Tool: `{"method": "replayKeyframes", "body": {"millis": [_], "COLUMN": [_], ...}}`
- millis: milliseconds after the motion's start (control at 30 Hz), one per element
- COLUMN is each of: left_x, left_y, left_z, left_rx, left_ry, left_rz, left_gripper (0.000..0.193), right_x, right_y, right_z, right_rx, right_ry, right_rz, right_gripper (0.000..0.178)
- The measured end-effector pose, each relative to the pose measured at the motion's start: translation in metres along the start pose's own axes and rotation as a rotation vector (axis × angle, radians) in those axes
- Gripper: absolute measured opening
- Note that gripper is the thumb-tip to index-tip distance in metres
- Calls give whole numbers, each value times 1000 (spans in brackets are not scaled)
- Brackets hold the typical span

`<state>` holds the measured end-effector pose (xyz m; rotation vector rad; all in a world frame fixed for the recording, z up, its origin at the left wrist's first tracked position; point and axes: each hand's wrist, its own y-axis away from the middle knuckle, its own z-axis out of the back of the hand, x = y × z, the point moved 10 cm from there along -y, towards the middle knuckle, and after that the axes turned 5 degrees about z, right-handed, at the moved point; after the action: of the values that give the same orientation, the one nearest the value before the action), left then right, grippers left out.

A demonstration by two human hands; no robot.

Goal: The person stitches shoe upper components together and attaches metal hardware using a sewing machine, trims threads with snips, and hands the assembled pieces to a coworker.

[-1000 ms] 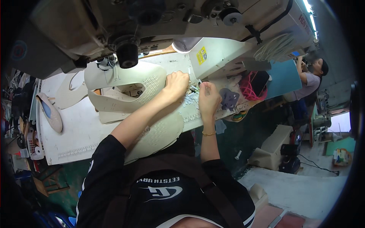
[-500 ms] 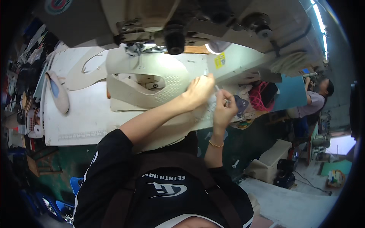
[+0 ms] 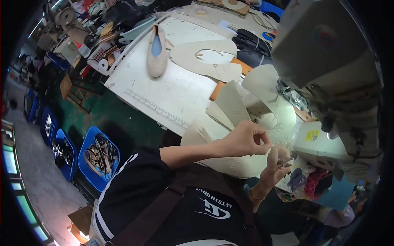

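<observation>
My left hand (image 3: 247, 139) is closed in a pinch, thumb and forefinger tips together; what they hold, if anything, is too small to make out. Just beside it my right hand (image 3: 278, 159) is curled around small metal snips (image 3: 285, 162), whose pointed blades stick out between the fingers. Below my hands and forearm, a pale beige shoe upper (image 3: 242, 166) hangs at the table's front edge. Another beige upper (image 3: 232, 104) lies under the sewing machine (image 3: 328, 53), its perforated part lit by the lamp.
On the white table (image 3: 135, 76) lie a finished beige flat shoe (image 3: 157, 59) and more cut uppers (image 3: 186, 59). Dark pieces (image 3: 252, 47) are stacked behind. Blue bins (image 3: 98, 158) stand on the floor at left. Pink netting (image 3: 315, 185) lies at right, with another person (image 3: 338, 215) beyond.
The view has swung left, bringing the floor bins into sight. My hands stay close together; the left has turned to show a thumb-and-forefinger pinch, and the snips' blades now show in the right.
</observation>
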<state>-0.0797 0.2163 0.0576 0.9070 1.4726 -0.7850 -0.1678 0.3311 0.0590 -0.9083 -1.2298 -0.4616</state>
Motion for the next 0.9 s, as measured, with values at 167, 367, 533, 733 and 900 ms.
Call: {"method": "replayKeyframes", "body": {"millis": [167, 367, 533, 733, 900], "left_x": [4, 11, 19, 22, 24], "left_y": [10, 13, 13, 15, 15], "left_z": [20, 26, 26, 23, 15], "left_rx": [-61, -35, 2, 21, 106], "left_ry": [28, 78, 157, 199, 201], "left_rz": [-20, 44, 88, 139, 152], "left_gripper": [11, 13, 13, 14, 15], "right_x": [9, 12, 11, -2, -7], "right_y": [-1, 0, 2, 2, 3], "right_z": [-19, -31, -33, -32, -28], "right_rx": [23, 96, 136, 190, 168], "right_ry": [21, 19, 35, -132, -146], "right_rz": [4, -7, 24, -133, -200], "right_gripper": [8, 7, 9, 10, 7]}}
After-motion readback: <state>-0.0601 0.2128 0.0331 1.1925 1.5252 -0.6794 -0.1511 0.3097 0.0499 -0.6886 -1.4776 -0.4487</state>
